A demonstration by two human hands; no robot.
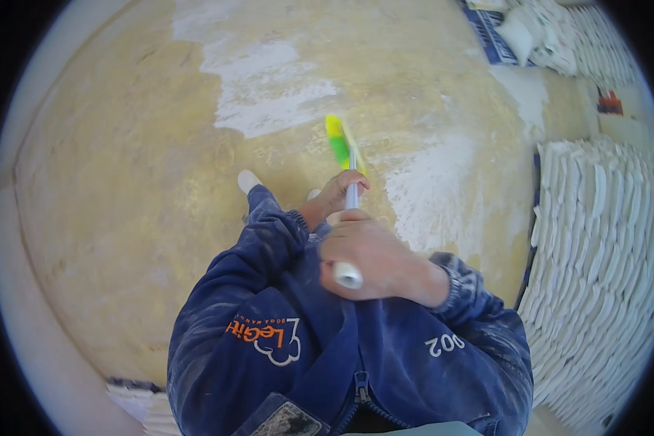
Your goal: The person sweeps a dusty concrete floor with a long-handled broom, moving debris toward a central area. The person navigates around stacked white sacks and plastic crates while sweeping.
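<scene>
Broom [339, 143]: left hand [337, 192] and right hand [374, 254] closed round its handle [352, 195]; floor [123, 203] to its left looks swept; white powder [269, 91] beyond and right seems outstanding.

Broom head [336, 142] btwn powder patches [436, 203] on flr [123, 182], stacked sacks [596, 240] to R.

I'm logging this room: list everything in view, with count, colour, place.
Broom: one, yellow-green and pale, centre
Floor: one, tan, throughout
Powdery patches: several, white, across floor
Stacked sacks: many, white, right and upper right
Unclear stack: one, whitish, lower left
Unclear flat item: one, blue, upper right
Unclear object: one, orange-red, right
Wall: one, pale, left edge
Shoes: two, white, near centre
Jacket: one, navy, lower centre
Left hand: one, bare, on broom
Right hand: one, bare, on broom
</scene>
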